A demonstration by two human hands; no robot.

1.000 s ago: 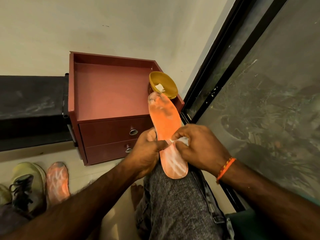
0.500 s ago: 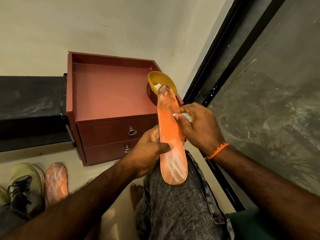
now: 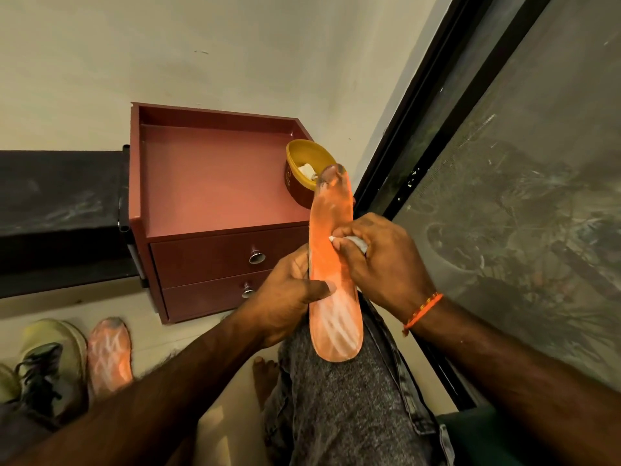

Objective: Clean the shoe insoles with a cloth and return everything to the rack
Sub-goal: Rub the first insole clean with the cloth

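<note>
An orange insole (image 3: 331, 243) with white streaks stands lengthwise over my knee, its dark-smudged toe pointing away from me. My left hand (image 3: 289, 294) grips its left edge, thumb across the heel half. My right hand (image 3: 379, 260) pinches a small white cloth (image 3: 353, 242) and presses it against the insole's right side near the middle. A second orange insole (image 3: 109, 351) lies on the floor at the lower left, beside a yellow-green sneaker (image 3: 50, 361) with black laces.
A maroon two-drawer cabinet (image 3: 215, 260) stands against the wall, with a yellow bowl (image 3: 307, 163) holding a white piece on its top right corner. A black bench (image 3: 60, 210) is to its left. A dark-framed glass panel (image 3: 504, 196) runs along the right.
My right hand with the cloth slid from the heel part up to the middle of the insole, then stayed near there. The insole tilted more upright; my left hand kept its grip.
</note>
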